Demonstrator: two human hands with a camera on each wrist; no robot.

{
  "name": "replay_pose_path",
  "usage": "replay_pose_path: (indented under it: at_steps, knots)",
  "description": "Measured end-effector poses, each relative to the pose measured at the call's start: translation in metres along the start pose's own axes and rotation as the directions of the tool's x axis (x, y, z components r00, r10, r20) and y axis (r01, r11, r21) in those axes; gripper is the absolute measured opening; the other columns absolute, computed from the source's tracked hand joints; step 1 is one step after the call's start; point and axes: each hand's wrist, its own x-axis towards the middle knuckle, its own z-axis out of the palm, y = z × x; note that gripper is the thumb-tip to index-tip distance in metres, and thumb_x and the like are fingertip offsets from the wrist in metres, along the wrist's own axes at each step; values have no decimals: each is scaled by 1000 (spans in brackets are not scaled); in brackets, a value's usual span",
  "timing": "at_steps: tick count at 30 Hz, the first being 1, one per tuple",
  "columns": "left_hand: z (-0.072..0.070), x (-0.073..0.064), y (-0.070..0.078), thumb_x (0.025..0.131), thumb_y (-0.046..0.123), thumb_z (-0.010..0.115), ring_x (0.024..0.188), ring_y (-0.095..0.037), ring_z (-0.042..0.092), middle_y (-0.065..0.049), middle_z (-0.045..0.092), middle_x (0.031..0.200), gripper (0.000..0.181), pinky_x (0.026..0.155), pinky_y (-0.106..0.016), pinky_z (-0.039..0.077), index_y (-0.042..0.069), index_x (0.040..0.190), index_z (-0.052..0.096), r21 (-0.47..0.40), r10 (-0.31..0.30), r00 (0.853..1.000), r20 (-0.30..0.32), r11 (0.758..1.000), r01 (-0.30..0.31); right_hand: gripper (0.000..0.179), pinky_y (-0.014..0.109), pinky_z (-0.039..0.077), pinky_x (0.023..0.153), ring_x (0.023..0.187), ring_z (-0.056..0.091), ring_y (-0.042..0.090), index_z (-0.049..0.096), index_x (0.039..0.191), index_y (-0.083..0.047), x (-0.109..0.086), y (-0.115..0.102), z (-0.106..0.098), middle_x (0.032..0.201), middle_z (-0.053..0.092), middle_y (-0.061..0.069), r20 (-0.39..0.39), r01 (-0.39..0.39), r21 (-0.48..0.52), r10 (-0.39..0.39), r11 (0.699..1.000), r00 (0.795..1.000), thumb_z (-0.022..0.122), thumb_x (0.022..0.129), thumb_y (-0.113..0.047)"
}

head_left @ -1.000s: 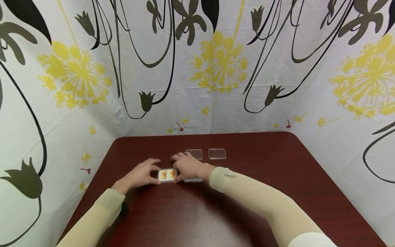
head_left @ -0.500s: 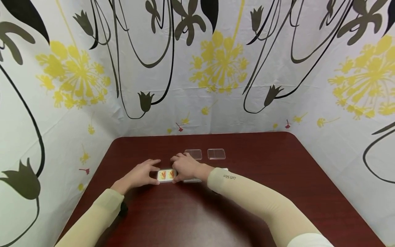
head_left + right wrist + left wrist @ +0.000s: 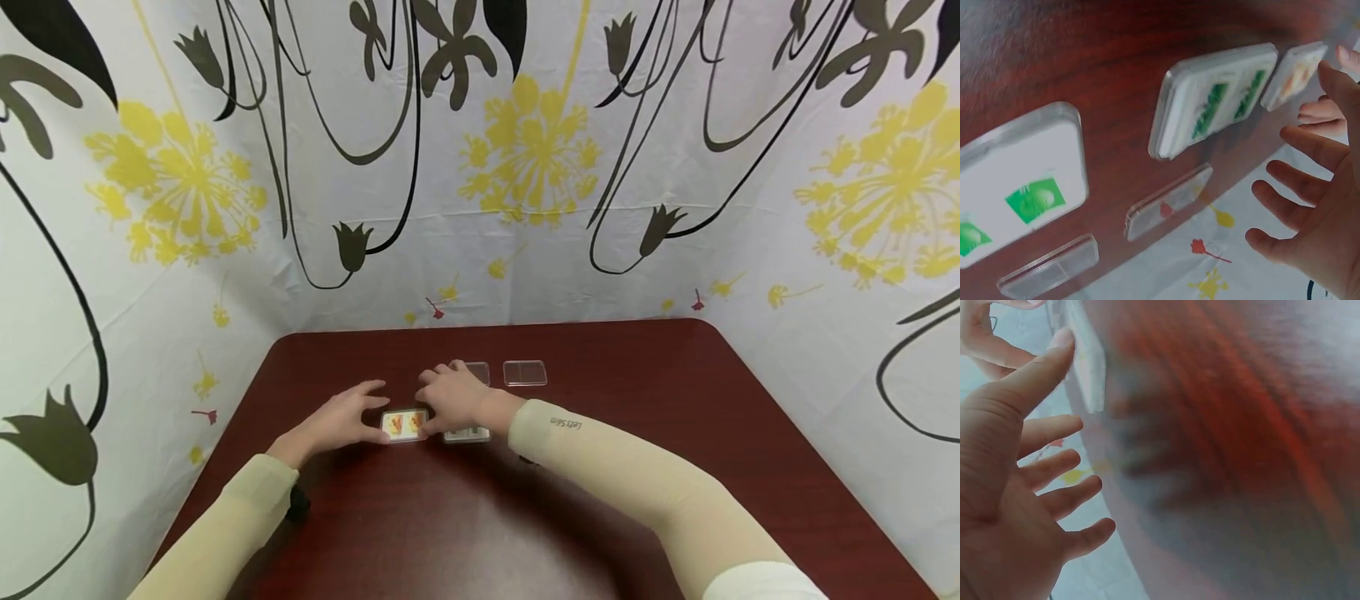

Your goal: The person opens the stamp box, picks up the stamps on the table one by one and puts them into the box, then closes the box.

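Note:
A small flat clear case (image 3: 403,425) with two orange-and-yellow pictures on white lies between the two hands. My left hand (image 3: 336,427) is at its left side, fingers spread and thumb tip right at the case's edge in the left wrist view. Over the right side, my right hand (image 3: 456,400) has loosely extended fingers, its thumb tip beside the case's corner and nothing in its grasp. Partly beneath the right hand lies a second case (image 3: 1219,103) with dark green pictures. Nearest the right wrist camera is a third case (image 3: 1029,187) with bright green pictures.
Two transparent empty lids lie farther back on the dark red table (image 3: 465,525), one lid (image 3: 525,372) in full view, the other lid (image 3: 478,374) partly behind the right hand. A white flowered cloth (image 3: 510,275) hangs round the table's far edge and sides.
The right hand has risen slightly off the orange-picture case, showing more of the green-picture case beneath it. The left hand's fingers have spread and drawn back a little. The case stays in place.

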Motion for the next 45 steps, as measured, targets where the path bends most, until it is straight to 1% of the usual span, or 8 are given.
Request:
replay_pose_path:
  at_steps: [8, 16, 22, 25, 31, 35, 40, 45]
  knots:
    - [-7, 17, 18, 90, 42, 76, 137, -37, 43, -15, 41, 154, 66, 102, -61, 40, 9, 144, 58, -3, 12, 993, -115, 1000, -12, 63, 58, 32, 109, 131, 47, 25, 62, 140, -28, -7, 19, -12, 143, 53, 0, -3, -2, 49, 2, 999, 1000, 67, 89, -63]
    - [-6, 40, 38, 91, 44, 74, 136, -33, 45, -12, 49, 149, 66, 106, -63, 35, 13, 147, 55, 29, 2, 989, -151, 1000, 3, 63, 59, 31, 110, 134, 45, 26, 58, 144, -24, -14, 45, -10, 141, 54, -1, -16, -41, 92, 43, 995, 999, 66, 92, -59]
    - [0, 57, 48, 93, 44, 72, 140, -32, 41, -10, 48, 151, 67, 108, -63, 32, 13, 149, 52, 50, 36, 985, -167, 998, -28, 62, 59, 30, 109, 134, 45, 28, 59, 143, -22, -18, 64, 1, 141, 56, 0, -49, -78, 136, 86, 988, 995, 70, 91, -54]
    - [3, 65, 51, 93, 43, 73, 141, -31, 40, -9, 47, 151, 68, 109, -62, 32, 13, 149, 51, 36, 48, 983, -176, 998, -42, 63, 58, 31, 109, 135, 44, 29, 58, 144, -22, -20, 74, 6, 143, 55, 0, -61, -98, 143, 108, 985, 992, 70, 91, -54]
    - [8, 82, 52, 93, 42, 73, 141, -29, 40, -8, 46, 153, 68, 109, -63, 30, 13, 150, 50, -10, 50, 985, -163, 999, -53, 64, 57, 34, 106, 135, 43, 30, 57, 145, -21, -22, 92, 18, 144, 53, 0, -69, -135, 146, 146, 980, 987, 69, 91, -54]
    - [11, 94, 50, 93, 42, 73, 143, -30, 37, -9, 43, 155, 69, 109, -65, 28, 12, 151, 49, -19, 44, 990, -138, 999, -47, 66, 58, 33, 107, 137, 40, 30, 56, 146, -21, -23, 101, 26, 146, 51, 2, -58, -176, 135, 185, 975, 981, 68, 91, -56]
    - [17, 107, 47, 92, 48, 72, 147, -33, 29, -13, 34, 159, 76, 110, -67, 26, 15, 154, 43, 9, 4, 997, -74, 1000, -4, 70, 63, 24, 112, 142, 33, 33, 52, 148, -22, -24, 108, 35, 151, 45, 5, -22, -233, 133, 238, 963, 971, 66, 91, -60]
    - [22, 113, 43, 91, 51, 72, 149, -37, 22, -17, 28, 161, 79, 109, -69, 25, 19, 156, 41, 32, -35, 999, -30, 999, 36, 74, 65, 21, 112, 144, 30, 34, 51, 149, -23, -28, 111, 39, 154, 40, 7, 15, -280, 140, 280, 950, 960, 64, 90, -64]
